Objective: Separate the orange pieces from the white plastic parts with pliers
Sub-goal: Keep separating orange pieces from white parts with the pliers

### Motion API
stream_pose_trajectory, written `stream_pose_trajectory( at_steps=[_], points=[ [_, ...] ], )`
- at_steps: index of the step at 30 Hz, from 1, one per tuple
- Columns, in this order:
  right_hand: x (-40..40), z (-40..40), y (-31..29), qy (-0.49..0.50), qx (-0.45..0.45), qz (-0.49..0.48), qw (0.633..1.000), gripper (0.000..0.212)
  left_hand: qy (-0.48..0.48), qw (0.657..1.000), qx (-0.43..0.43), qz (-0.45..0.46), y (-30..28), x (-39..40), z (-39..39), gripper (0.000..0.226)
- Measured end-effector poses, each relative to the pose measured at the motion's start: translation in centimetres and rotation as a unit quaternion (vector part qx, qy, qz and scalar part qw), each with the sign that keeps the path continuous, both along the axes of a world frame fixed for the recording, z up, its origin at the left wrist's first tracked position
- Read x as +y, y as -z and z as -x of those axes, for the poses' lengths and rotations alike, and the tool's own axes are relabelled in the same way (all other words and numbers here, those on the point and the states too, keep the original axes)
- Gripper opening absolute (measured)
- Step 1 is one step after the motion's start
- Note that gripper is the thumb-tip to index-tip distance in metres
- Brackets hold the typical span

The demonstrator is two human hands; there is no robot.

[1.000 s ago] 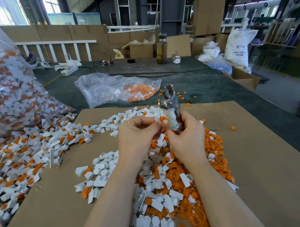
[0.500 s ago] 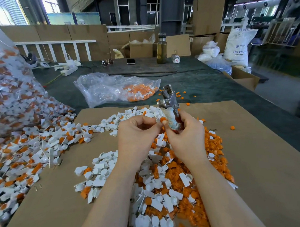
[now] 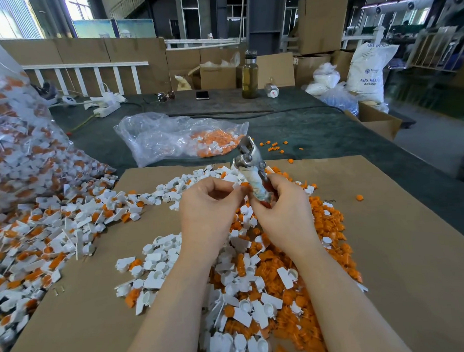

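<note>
1. A clear sack (image 3: 16,141) bulging with unsorted orange-and-white parts stands at far left, spilling parts (image 3: 43,235) onto the cardboard (image 3: 399,262).
2. A smaller bag (image 3: 171,137) holding orange pieces lies on the green table (image 3: 329,130) beyond the cardboard.
3. The left hand (image 3: 208,205), fingers curled, pinches a white part (image 3: 236,186) with an orange piece (image 3: 244,184) at its fingertips.
4. The right hand (image 3: 284,208) grips the pliers (image 3: 251,170) by the handles, head pointing up and away, just beside the pinched part.
5. Under both forearms lies a mixed heap: white parts (image 3: 160,260) toward the left, orange pieces (image 3: 330,233) toward the right.
</note>
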State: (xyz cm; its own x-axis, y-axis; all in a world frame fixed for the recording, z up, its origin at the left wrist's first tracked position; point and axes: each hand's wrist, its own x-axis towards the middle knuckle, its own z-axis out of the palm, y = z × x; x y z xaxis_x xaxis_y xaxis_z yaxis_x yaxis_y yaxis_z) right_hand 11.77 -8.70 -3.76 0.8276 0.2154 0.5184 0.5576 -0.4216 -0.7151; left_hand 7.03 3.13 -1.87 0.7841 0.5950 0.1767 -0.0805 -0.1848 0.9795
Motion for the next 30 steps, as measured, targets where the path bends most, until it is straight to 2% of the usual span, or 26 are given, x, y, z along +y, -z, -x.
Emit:
stream_pose_trajectory(
  at_steps=[4, 8, 13, 21, 26, 30],
  points=[
    [-0.3, -0.2, -0.4, -0.038, 0.061, -0.01, 0.997, 0.009, -0.003, 1.0, -0.006, -0.015, 0.1, 0.3, 0.0, 0.015],
    [-1.4, -0.5, -0.9, -0.082, 0.116, -0.013, 0.99, 0.01, 0.008, 0.999, -0.035, 0.033, 0.0, 0.9, 0.1, 0.011],
    [-2.2, -0.3, -1.3, -0.13, 0.155, 0.042, 0.978, 0.004, 0.027, 0.995, -0.069, 0.062, 0.1, 1.5, 0.3, 0.01],
    [-2.1, 0.0, -1.5, -0.174, 0.198, 0.105, 0.959, 0.015, 0.044, 0.99, -0.098, 0.088, 0.0, 1.8, 0.5, 0.009],
    [-2.0, -0.1, -1.3, -0.169, 0.179, 0.113, 0.963, 0.011, 0.049, 0.99, -0.095, 0.093, 0.1, 2.0, 0.5, 0.006],
    [-1.4, 0.0, -0.9, -0.116, 0.121, 0.032, 0.985, 0.009, 0.029, 0.996, -0.056, 0.06, 0.2, 1.6, 0.3, 0.009]
  ],
)
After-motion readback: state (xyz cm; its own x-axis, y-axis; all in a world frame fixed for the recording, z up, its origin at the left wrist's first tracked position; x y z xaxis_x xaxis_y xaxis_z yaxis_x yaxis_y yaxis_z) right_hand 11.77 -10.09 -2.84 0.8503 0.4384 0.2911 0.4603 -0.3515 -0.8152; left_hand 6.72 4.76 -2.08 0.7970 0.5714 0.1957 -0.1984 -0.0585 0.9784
